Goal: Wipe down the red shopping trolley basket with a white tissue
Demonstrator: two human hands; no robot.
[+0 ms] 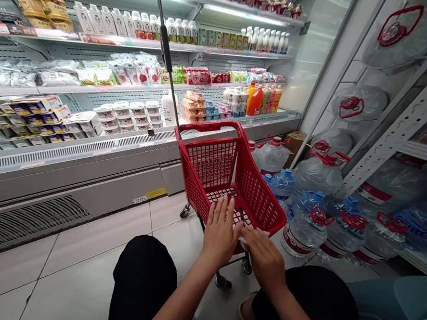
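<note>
My left hand (222,232) is raised in front of a red plastic shopping cart (258,197), its fingers stretched up over the near side of the basket. Close beside it, my right hand (264,256) is angled inward with its fingers extended. The two hands meet or nearly touch at the thumb and fingertips; I cannot tell whether they are in contact. Neither palm shows, and I see nothing held. From this angle I cannot tell whether either hand touches the cart's near rim. The cart stands on dark casters (223,282) between my knees and the fridge.
An open display fridge (118,163) with dairy goods on its shelves runs along the left and back. Large water bottles (304,235) stand to the cart's right beside a white perforated rack (411,118). A dark pole (166,43) rises by the cart. A teal object (395,304) sits lower right.
</note>
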